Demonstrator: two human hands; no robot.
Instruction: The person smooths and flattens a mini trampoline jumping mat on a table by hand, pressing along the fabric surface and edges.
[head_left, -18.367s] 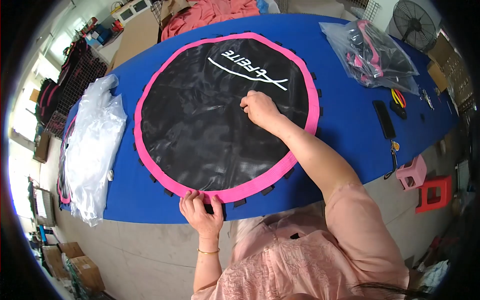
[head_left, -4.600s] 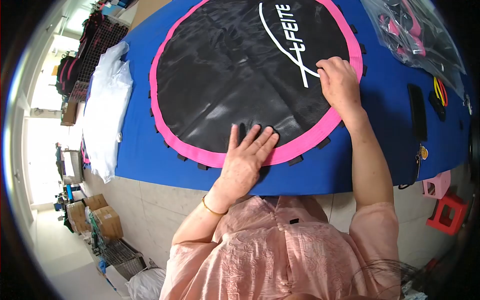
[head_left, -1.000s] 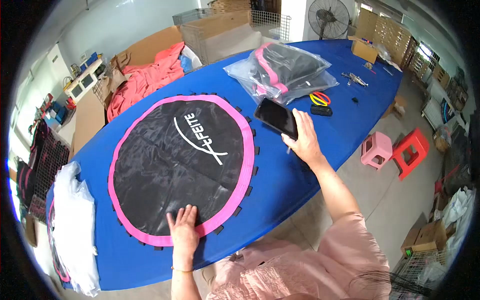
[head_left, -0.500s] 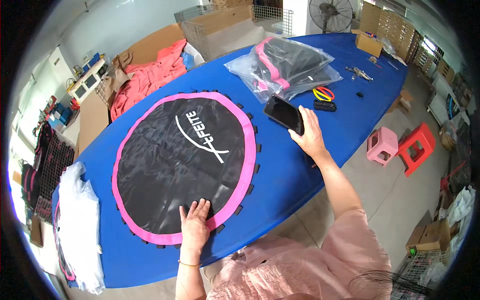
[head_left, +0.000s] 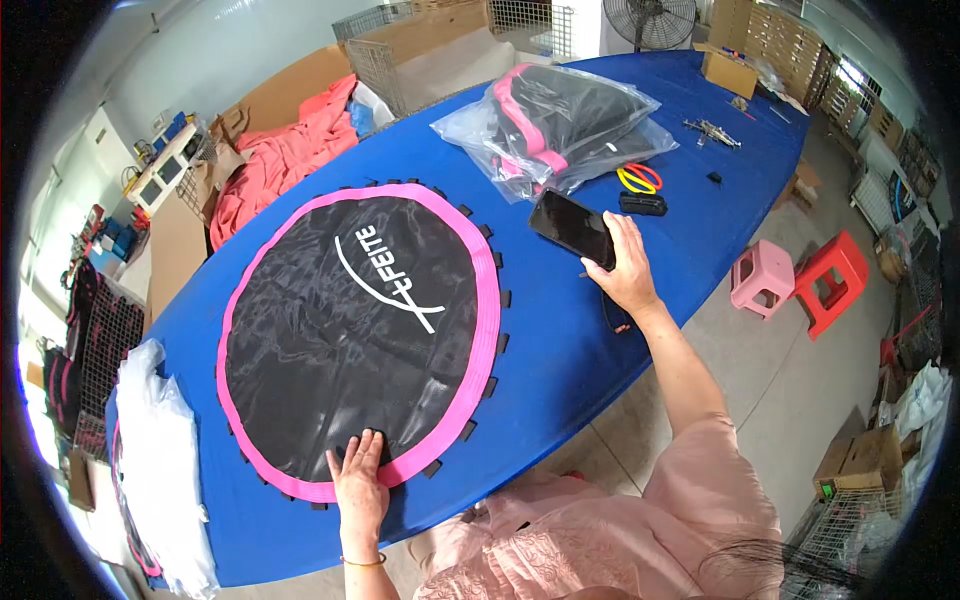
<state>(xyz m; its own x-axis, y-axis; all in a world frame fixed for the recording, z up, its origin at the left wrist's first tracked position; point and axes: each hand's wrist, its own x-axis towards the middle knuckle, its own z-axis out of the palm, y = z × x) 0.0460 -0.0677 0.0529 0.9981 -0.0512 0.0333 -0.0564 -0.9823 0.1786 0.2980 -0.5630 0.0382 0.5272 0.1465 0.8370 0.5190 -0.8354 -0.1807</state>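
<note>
Our left hand (head_left: 360, 490) lies flat, fingers parted, across the near edge of the round, pink-rimmed black fabric mat (head_left: 330, 340); right of it, past a stretch of blue tabletop (head_left: 550, 360), our right hand (head_left: 632, 268) grips a black rectangular phone (head_left: 570, 226).

A blue table (head_left: 560, 380) bears a pink-rimmed black mat (head_left: 320, 350), center left; white plastic (head_left: 160, 460), lower left; a bagged bundle (head_left: 580, 110), top center; a carton (head_left: 730, 73), upper right.
</note>
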